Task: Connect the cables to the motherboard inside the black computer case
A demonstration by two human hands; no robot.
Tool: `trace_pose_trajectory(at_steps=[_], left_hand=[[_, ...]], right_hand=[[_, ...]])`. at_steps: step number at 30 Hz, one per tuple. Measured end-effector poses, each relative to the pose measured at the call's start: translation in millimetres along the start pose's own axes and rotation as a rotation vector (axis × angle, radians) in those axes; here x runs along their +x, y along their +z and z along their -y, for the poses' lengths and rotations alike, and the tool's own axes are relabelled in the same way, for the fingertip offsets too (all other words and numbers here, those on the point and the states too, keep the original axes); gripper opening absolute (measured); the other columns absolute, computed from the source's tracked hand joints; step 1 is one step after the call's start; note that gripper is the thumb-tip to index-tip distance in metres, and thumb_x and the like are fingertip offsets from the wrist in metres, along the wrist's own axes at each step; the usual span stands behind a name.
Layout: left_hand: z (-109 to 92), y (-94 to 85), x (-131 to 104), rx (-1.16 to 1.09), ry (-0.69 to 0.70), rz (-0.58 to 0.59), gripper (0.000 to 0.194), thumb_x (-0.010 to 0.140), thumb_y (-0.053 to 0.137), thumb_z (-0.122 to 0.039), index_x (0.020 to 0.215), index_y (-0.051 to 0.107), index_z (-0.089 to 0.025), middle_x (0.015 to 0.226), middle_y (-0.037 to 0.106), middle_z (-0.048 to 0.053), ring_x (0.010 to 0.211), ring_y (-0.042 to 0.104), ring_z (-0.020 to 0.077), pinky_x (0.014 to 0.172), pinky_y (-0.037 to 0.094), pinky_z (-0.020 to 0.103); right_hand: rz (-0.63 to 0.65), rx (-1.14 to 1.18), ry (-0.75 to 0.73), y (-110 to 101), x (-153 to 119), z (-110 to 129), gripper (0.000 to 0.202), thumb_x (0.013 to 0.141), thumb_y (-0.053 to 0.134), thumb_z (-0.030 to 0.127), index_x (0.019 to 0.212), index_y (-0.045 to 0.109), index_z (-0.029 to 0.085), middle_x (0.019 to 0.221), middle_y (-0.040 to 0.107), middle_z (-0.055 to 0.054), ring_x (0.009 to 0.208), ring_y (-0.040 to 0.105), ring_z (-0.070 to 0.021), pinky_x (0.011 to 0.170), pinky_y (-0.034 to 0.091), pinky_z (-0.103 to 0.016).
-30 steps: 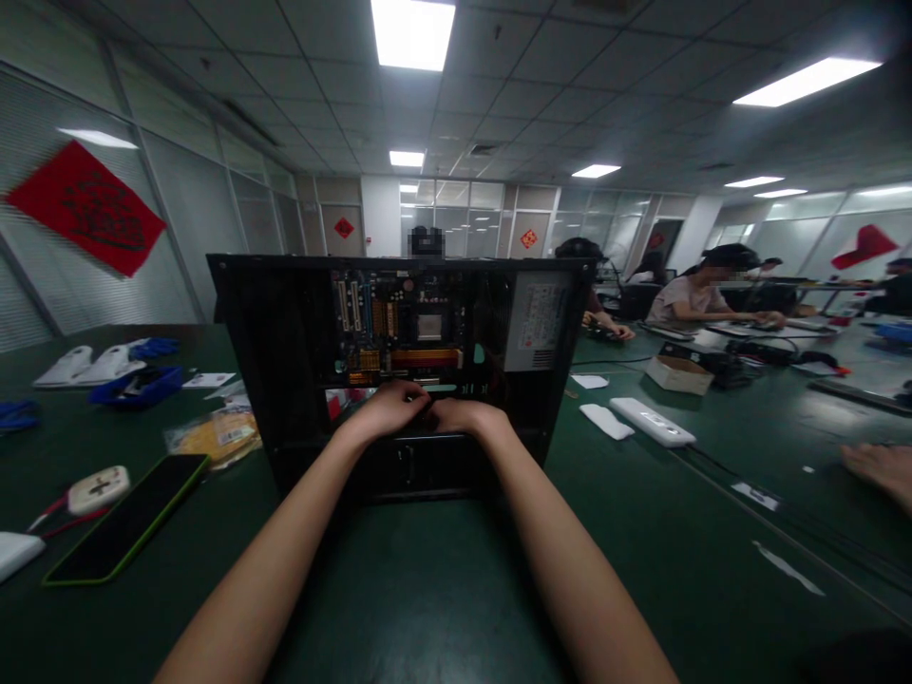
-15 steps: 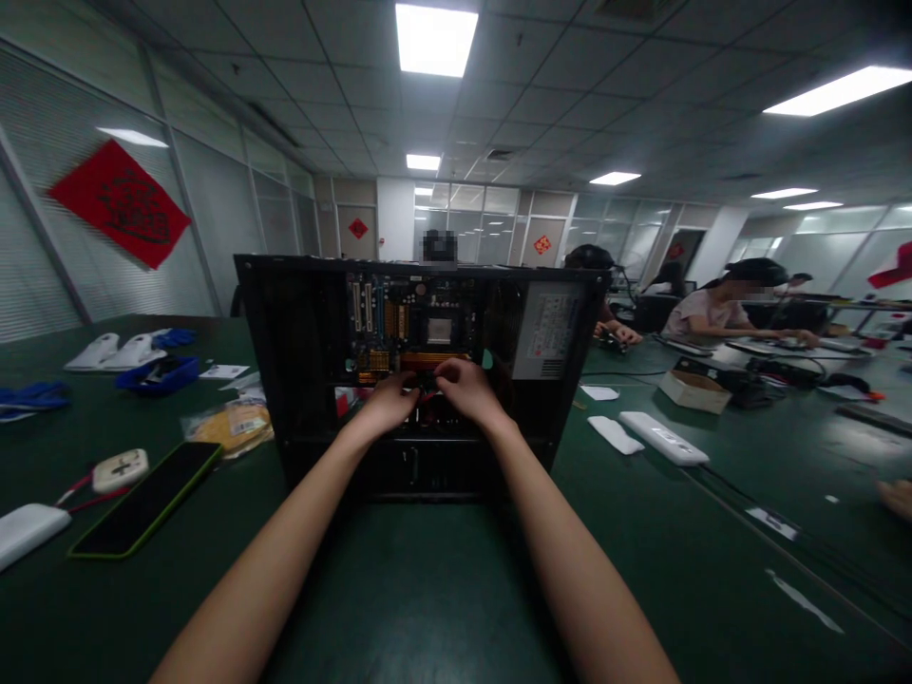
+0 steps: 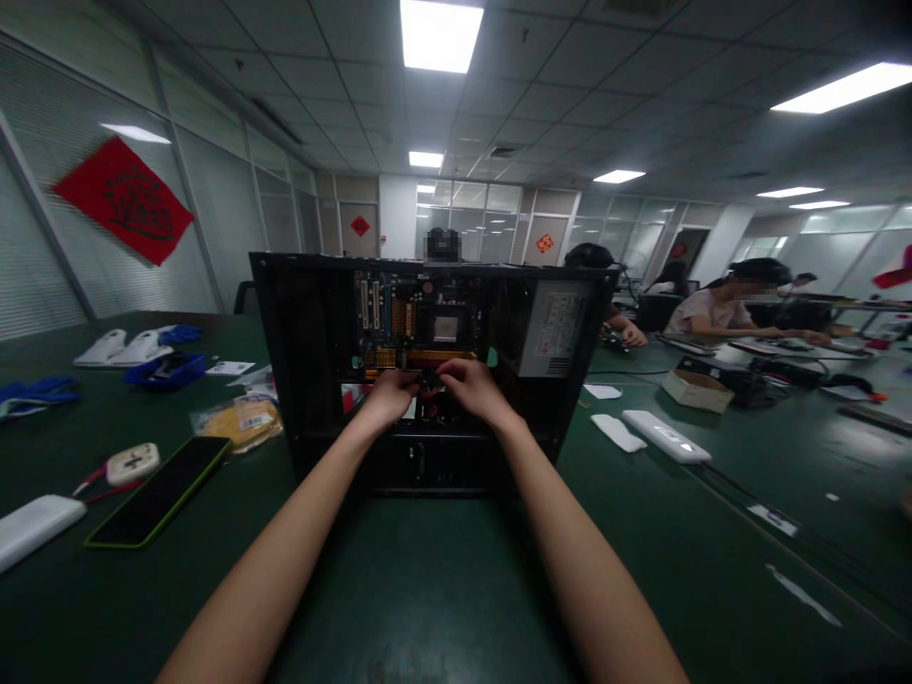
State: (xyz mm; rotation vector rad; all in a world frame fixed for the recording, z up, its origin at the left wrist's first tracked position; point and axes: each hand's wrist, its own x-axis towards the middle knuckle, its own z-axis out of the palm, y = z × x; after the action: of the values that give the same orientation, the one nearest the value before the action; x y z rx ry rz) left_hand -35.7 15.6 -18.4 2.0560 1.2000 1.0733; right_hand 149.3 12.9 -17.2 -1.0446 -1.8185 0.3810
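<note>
A black computer case [image 3: 420,465] stands in front of me with its side off. Inside it are a motherboard [image 3: 420,332] with a square metal-topped processor [image 3: 446,329] and, at the upper right, a power supply [image 3: 556,331] with a label. Both hands reach in at the lower edge of the motherboard, close together. My left hand [image 3: 389,399] has its fingers bent, the tips pressed together by the board's edge. My right hand [image 3: 474,389] pinches just right of it. Dark, thin parts lie between the fingertips, too small to name. Red wires show below.
Left of the case lie a phone [image 3: 161,492], a packet [image 3: 238,421], a blue tray [image 3: 163,370] and white shoe-like items [image 3: 124,348]. To the right are a white power strip [image 3: 666,437], a crumpled tissue [image 3: 618,433] and a carton [image 3: 696,389]. Other people sit farther back.
The whole view has shifted slightly, so the case sits a little farther right. My fingertips stay at the board's lower edge, the left hand slightly more raised at the wrist.
</note>
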Motion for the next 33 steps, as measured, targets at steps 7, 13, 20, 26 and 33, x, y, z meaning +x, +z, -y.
trace_pose_trajectory(at_steps=[7,13,20,26,33], left_hand=[[-7.9,-2.1,-2.8,-0.049,-0.064,-0.195,0.034,0.085,0.056,-0.014,0.114,0.073,-0.011,0.119,0.071,0.011,0.114,0.065,0.0265,0.104,0.045,0.038],[-15.9,-2.6,-5.7,0.109,-0.050,-0.207,0.033,0.087,0.058,-0.012,0.115,0.074,-0.015,0.118,0.072,0.009,0.114,0.065,0.0276,0.103,0.046,0.039],[-17.1,-3.8,-5.2,0.250,0.003,-0.054,0.034,0.090,0.055,-0.013,0.120,0.071,-0.016,0.122,0.070,0.010,0.117,0.064,0.0256,0.100,0.046,0.033],[-19.1,-5.8,-6.2,0.298,-0.011,-0.009,0.029,0.090,0.057,-0.018,0.111,0.075,-0.017,0.113,0.074,0.009,0.104,0.068,0.0257,0.090,0.049,0.031],[-24.9,-5.1,-8.6,0.403,-0.100,-0.019,0.024,0.090,0.057,-0.020,0.098,0.078,-0.012,0.094,0.077,0.012,0.088,0.069,0.0242,0.075,0.045,0.028]], right_hand=[[0.008,0.077,0.034,-2.1,-0.5,0.6,0.016,0.082,0.061,0.015,0.091,0.073,0.014,0.085,0.073,-0.004,0.073,0.066,-0.0159,0.073,0.050,-0.027],[-0.047,0.068,-0.008,-1.7,-0.9,2.7,0.015,0.081,0.060,0.015,0.088,0.073,0.016,0.087,0.074,-0.004,0.081,0.067,-0.0168,0.077,0.050,-0.027],[-0.039,0.159,0.092,0.4,-1.2,-0.4,0.015,0.084,0.057,0.016,0.091,0.070,0.017,0.081,0.071,-0.002,0.062,0.064,-0.0134,0.064,0.051,-0.025],[0.000,0.295,0.193,5.3,1.0,-8.5,0.014,0.085,0.059,0.015,0.097,0.065,0.017,0.088,0.070,-0.003,0.064,0.064,-0.0127,0.062,0.054,-0.024],[0.074,0.216,0.331,4.6,-3.1,-9.9,0.020,0.087,0.064,0.012,0.107,0.067,0.012,0.090,0.072,-0.006,0.069,0.066,-0.0125,0.063,0.052,-0.022]])
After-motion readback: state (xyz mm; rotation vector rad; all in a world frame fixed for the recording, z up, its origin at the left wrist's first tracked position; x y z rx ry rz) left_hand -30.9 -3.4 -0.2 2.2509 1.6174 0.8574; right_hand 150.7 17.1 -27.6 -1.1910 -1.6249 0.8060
